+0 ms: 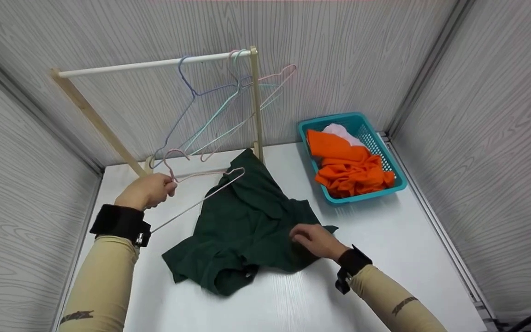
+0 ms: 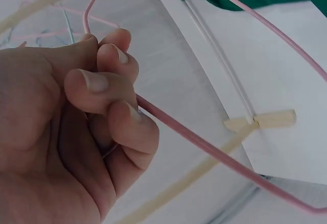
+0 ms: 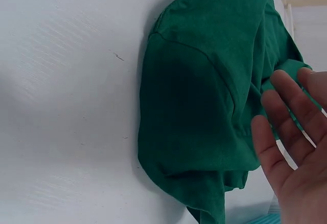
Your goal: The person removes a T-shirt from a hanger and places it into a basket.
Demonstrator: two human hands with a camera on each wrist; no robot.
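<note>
A pink wire hanger (image 1: pixel 201 174) is held by my left hand (image 1: pixel 148 190), which pinches it near the base of its hook. In the left wrist view the fingers curl round the hanger's pink wire (image 2: pixel 204 155). Dark green cloth, a garment that looks like a shirt (image 1: pixel 251 216), lies crumpled on the white table, its collar-like opening toward me. Over the garment's right side is my right hand (image 1: pixel 314 240), its fingers loosely bent and nothing held. The right wrist view shows these fingers (image 3: pixel 278 106) spread beside the green cloth; whether they touch it I cannot tell.
A rack with a white rail (image 1: pixel 122 68) and wooden posts stands at the back left. Blue (image 1: pixel 173 124), mint (image 1: pixel 212 121) and pink hangers hang toward its right end. A teal basket (image 1: pixel 334 200) at the back right holds orange cloth (image 1: pixel 353 166) and a pale pink piece (image 1: pixel 339 133).
</note>
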